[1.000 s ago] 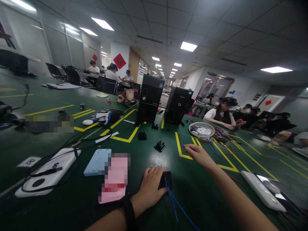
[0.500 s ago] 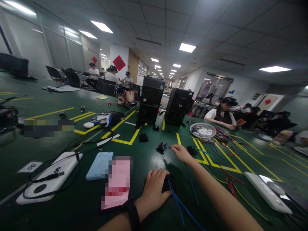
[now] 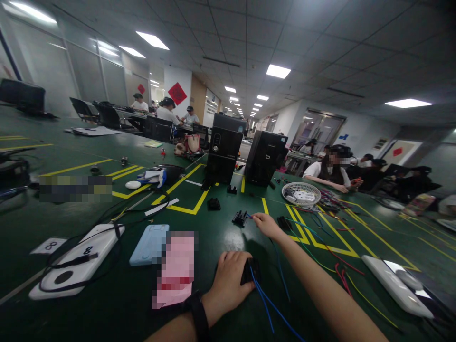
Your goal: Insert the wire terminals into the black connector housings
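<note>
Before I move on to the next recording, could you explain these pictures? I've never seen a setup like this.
There is no robot here: these are a person's two bare hands, filmed by one camera worn on the head, looking forward and down. The left hand holds a black block with blue wires coming out of it. The right hand pinches a thin blue wire close to a small black part; whether they touch is hard to tell. On the green table also lie a light blue case, a white basket and loose colored wires. Two black computer towers stand farther back.
</note>
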Available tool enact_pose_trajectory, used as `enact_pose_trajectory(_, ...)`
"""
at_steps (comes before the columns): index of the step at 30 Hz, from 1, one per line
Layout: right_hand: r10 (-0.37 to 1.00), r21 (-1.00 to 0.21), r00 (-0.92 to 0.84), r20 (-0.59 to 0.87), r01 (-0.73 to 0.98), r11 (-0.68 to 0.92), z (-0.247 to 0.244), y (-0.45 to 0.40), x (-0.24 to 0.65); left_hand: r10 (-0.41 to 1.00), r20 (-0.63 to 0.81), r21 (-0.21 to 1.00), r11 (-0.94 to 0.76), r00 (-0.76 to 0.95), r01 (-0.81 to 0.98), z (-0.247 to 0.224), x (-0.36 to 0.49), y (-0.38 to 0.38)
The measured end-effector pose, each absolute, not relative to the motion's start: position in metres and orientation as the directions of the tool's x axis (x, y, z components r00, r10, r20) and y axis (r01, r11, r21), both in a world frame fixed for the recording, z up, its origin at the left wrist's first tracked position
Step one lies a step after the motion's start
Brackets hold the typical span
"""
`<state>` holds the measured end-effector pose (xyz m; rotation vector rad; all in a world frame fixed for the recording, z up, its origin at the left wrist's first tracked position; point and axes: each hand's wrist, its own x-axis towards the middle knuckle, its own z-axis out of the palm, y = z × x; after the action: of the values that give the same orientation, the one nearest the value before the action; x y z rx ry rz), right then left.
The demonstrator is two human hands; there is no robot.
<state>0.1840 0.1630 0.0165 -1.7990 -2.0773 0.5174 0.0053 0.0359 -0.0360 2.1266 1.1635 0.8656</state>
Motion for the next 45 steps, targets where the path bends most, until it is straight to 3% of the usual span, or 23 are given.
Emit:
enact_pose_trajectory(25,0.994,-0.368,-0.098,0.049,0.923,0.109,0.007,0.163,0.179,0.871,0.265,0.728,-0.462,0.414,0.506,-0.035,0.005,0.036)
enact_pose_trajectory(45,0.995,-0.295,-0.096,-0.025,0.952,0.084,0.014,0.165,0.173,0.871,0.263,0.719,-0.463,0.414,0.518,-0.036,0.005,0.037)
